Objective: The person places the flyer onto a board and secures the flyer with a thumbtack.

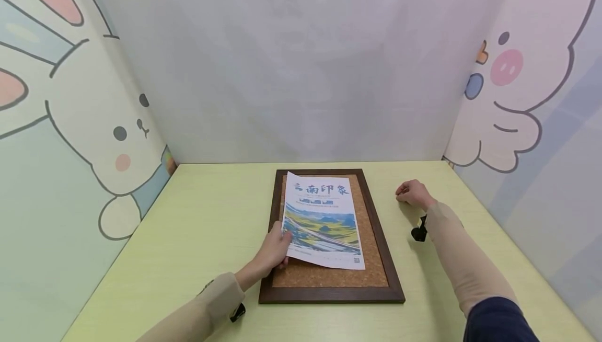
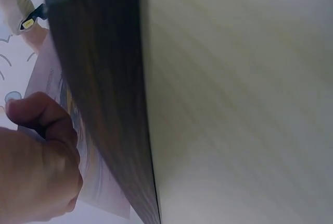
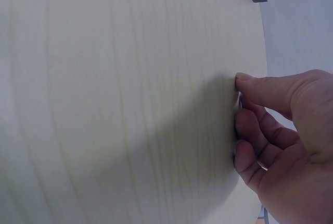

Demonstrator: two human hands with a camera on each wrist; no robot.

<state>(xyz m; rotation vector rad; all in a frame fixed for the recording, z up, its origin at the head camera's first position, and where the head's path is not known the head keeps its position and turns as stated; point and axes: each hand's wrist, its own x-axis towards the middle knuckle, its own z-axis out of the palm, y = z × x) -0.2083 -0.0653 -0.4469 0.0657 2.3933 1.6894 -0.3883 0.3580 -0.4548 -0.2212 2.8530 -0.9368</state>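
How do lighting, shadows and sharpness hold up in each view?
Head: bright, fairly even light, the poster title crisp, a soft shadow beside the right sleeve; left wrist: dim and hazy, poster pale, frame looming large and soft; right wrist: a broad shadow by the right hand, the table edge bowed, probably lens distortion.

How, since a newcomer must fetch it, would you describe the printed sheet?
On the pale yellow-green table lies a dark-framed cork board. Over it is the white printed sheet; unlike the brown board, it carries large blue characters above a colourful landscape.
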